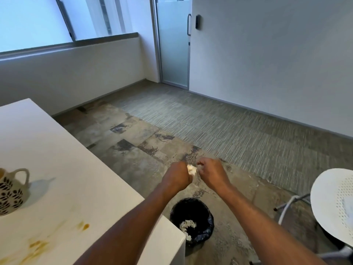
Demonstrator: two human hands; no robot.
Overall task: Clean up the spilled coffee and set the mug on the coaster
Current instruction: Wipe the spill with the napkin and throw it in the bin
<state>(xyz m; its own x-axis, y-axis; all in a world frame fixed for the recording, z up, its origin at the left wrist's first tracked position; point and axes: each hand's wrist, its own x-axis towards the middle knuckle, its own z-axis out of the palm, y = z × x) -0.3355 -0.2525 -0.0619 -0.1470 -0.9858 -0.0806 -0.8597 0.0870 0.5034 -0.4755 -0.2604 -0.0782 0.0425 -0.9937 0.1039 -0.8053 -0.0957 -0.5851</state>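
Note:
A cream mug (10,192) with a dark leaf pattern stands upright at the left edge of the white table (57,159). Brown coffee smears (38,245) and a small drop (85,226) stain the table's near part. Both my arms reach out over the floor beyond the table's corner. My left hand (178,177) is closed on a crumpled white tissue (192,170). My right hand (212,174) is curled right beside it, fingertips near the tissue; whether it grips the tissue is unclear. No coaster is in view.
A black-lined bin (192,221) with crumpled tissues inside sits on the floor beside the table's corner, below my hands. A white perforated chair (336,203) stands at the right. A frosted glass door (173,44) is at the back.

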